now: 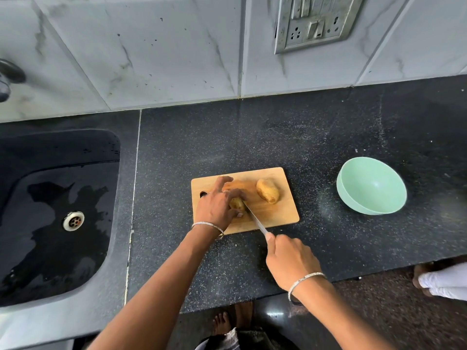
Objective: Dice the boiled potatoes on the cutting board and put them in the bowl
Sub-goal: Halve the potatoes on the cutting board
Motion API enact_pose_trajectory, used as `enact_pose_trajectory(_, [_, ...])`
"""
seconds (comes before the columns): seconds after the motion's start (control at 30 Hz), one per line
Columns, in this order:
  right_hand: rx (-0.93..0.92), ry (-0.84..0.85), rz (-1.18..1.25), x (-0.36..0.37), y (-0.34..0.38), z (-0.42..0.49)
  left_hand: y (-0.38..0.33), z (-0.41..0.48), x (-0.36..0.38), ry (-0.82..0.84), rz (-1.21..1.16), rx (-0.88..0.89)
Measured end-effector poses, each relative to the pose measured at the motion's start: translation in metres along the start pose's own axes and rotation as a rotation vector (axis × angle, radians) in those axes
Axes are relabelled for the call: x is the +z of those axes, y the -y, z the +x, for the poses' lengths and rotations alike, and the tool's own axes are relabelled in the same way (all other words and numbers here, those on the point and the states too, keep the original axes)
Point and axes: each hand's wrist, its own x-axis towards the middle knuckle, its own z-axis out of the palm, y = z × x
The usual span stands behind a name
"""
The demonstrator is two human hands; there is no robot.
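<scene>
Head view: the left potato (237,203) lies on the board (279,213) at frame centre, pinched under the left hand (217,207); the right hand (290,258) grips the knife (256,221), blade against it. Keep fingertips (238,192) tucked back and cut straight down. The bowl (371,185) stands right, apart.

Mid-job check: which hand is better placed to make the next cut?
Right. The right hand grips the knife, its blade resting against the potato that the left hand holds steady on the cutting board.
</scene>
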Motion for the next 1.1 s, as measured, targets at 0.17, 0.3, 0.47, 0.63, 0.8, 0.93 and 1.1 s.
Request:
enact_pose_trajectory(0.17, [-0.038, 0.061, -0.129, -0.056, -0.013, 0.001, 0.0, -0.001, 0.002, -0.015, -0.03, -0.003])
enact_pose_trajectory(0.3, [-0.056, 0.001, -0.052, -0.064, -0.013, 0.011, 0.002, -0.002, 0.007, -0.083, -0.096, 0.008])
enact_pose_trajectory(0.47, [-0.072, -0.034, 0.079, -0.027, 0.004, 0.019, 0.008, -0.009, 0.019, -0.196, -0.279, -0.063])
enact_pose_trajectory(0.63, [-0.057, -0.029, 0.189, 0.004, 0.013, 0.025, 0.01, -0.014, 0.027, -0.248, -0.347, -0.08])
enact_pose_trajectory(0.8, [-0.077, -0.052, 0.192, 0.012, 0.016, 0.028, 0.012, -0.015, 0.029, -0.275, -0.359, -0.045])
enact_pose_trajectory(0.93, [-0.084, -0.058, 0.18, 0.017, 0.017, 0.027, 0.014, -0.013, 0.029, -0.294, -0.359, -0.026])
enact_pose_trajectory(1.1, [-0.072, -0.052, 0.165, 0.02, 0.021, 0.026, 0.014, -0.014, 0.032, -0.326, -0.386, -0.032])
